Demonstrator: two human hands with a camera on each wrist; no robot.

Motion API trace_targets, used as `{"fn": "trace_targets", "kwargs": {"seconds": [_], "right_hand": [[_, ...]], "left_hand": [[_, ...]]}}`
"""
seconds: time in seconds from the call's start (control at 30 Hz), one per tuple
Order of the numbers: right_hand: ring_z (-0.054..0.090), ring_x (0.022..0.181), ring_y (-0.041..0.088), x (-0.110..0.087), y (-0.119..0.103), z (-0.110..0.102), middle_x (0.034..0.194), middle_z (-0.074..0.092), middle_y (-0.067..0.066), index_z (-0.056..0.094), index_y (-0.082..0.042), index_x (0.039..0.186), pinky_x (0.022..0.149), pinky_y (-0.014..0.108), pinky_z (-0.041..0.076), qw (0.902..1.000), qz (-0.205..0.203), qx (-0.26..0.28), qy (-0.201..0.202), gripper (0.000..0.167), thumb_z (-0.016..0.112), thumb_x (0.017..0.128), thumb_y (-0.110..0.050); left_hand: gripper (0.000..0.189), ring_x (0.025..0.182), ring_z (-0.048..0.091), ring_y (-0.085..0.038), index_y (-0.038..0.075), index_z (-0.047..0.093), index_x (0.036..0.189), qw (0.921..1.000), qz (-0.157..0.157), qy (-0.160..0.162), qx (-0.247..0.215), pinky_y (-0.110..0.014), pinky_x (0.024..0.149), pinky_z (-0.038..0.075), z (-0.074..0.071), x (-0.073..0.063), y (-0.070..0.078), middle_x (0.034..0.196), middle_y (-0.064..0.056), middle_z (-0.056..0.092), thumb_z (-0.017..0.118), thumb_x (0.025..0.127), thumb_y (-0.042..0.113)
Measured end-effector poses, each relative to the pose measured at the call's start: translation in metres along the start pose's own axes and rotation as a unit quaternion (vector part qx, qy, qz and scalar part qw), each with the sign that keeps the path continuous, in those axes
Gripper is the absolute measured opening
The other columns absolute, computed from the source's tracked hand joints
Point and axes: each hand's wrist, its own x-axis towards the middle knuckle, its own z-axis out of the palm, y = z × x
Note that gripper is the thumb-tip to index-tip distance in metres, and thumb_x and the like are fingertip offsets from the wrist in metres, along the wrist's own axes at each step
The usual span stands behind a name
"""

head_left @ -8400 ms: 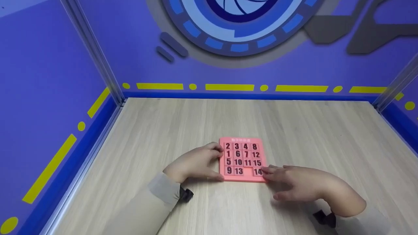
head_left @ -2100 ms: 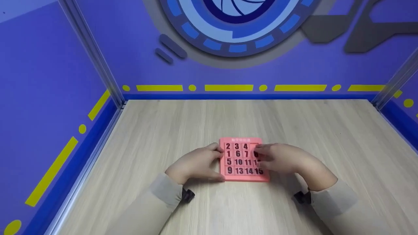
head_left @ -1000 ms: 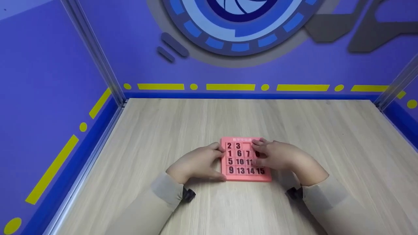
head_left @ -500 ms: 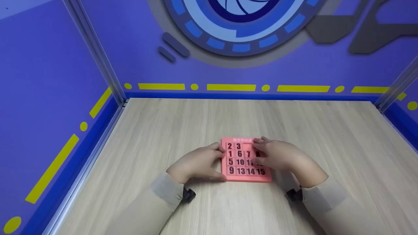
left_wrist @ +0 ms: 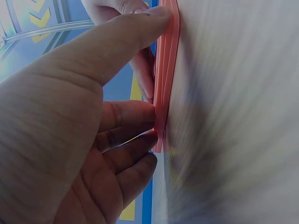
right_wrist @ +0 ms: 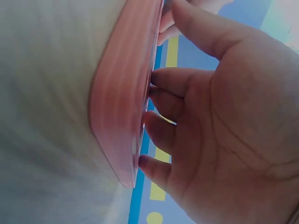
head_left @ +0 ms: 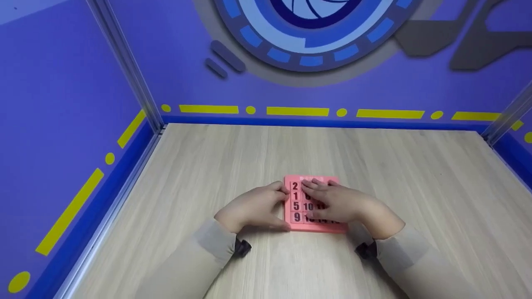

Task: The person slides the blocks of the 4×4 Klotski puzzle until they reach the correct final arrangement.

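Observation:
A pink sliding number puzzle (head_left: pixel 318 227) lies flat on the table, its black-numbered tiles set in a square frame. My left hand (head_left: pixel 253 209) holds the frame's left side, thumb at the near corner and fingers at the edge farther up. In the left wrist view, the thumb (left_wrist: pixel 126 39) presses on the puzzle's pink side (left_wrist: pixel 164 88). My right hand (head_left: pixel 343 203) lies over the tiles, its fingertips touching the top rows and its thumb low near the 13. The leftmost tiles 2, 1, 5 and 9 show; the hand hides much of the rest.
The pale wood-grain table (head_left: pixel 232 153) extends around the puzzle. Blue-purple panels (head_left: pixel 166 50) with yellow marks rise at the back and sides. A black strap piece (head_left: pixel 242 248) sits at the left wrist, another (head_left: pixel 366 250) at the right.
Earlier, tiles 14, 15, 12 and 8 shifted, leaving the gap at top right; then the 4 slid right. My right hand has since moved left over the top row. My left hand stays put.

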Motion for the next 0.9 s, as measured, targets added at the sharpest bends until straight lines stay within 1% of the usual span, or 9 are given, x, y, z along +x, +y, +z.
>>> {"fn": "trace_targets", "kwargs": {"seconds": [0.23,0.4,0.6,0.77,0.9], "right_hand": [[0.026,0.176,0.036,-0.002,0.001,-0.002,0.189,0.028,0.003,0.034,-0.018,0.179,0.146,0.068,0.015,0.9999,0.015,-0.004,0.005,0.089,0.060,0.110,-0.067],[0.032,0.174,0.036,-0.006,-0.001,-0.006,0.187,0.034,0.004,0.040,-0.017,0.176,0.144,0.068,0.024,0.9992,0.035,-0.018,0.005,0.083,0.063,0.111,-0.062],[0.036,0.171,0.042,-0.011,-0.001,-0.012,0.183,0.042,0.004,0.048,-0.019,0.173,0.138,0.068,0.037,0.9975,0.068,-0.015,0.012,0.079,0.068,0.109,-0.060],[0.037,0.171,0.042,-0.010,-0.004,-0.012,0.181,0.045,0.005,0.050,-0.018,0.172,0.137,0.067,0.039,0.9967,0.078,-0.017,0.016,0.074,0.068,0.110,-0.054],[0.048,0.165,0.041,-0.007,-0.008,-0.011,0.177,0.052,0.006,0.055,-0.018,0.169,0.135,0.066,0.043,0.9949,0.094,-0.023,0.028,0.066,0.067,0.112,-0.050]], "left_hand": [[0.082,0.148,0.064,-0.021,0.010,0.069,0.155,0.9999,-0.004,0.000,-0.010,-0.036,0.133,0.049,-0.001,-0.001,0.001,0.159,0.003,0.061,0.095,0.088,0.051],[0.081,0.147,0.065,-0.020,0.010,0.070,0.154,0.9999,-0.005,0.002,-0.012,-0.036,0.132,0.050,0.000,-0.001,0.000,0.159,0.003,0.061,0.095,0.088,0.051],[0.078,0.145,0.065,-0.018,0.011,0.072,0.152,0.9999,-0.004,0.005,-0.010,-0.035,0.131,0.051,0.001,-0.001,0.001,0.158,0.004,0.061,0.095,0.089,0.051],[0.076,0.145,0.065,-0.017,0.013,0.073,0.150,0.9999,-0.007,0.006,-0.008,-0.035,0.131,0.051,0.001,-0.001,0.001,0.157,0.005,0.061,0.096,0.088,0.051],[0.077,0.146,0.065,-0.019,0.011,0.073,0.151,0.9999,-0.006,0.005,-0.008,-0.036,0.132,0.050,0.002,-0.001,0.001,0.158,0.003,0.061,0.095,0.089,0.050]]}}
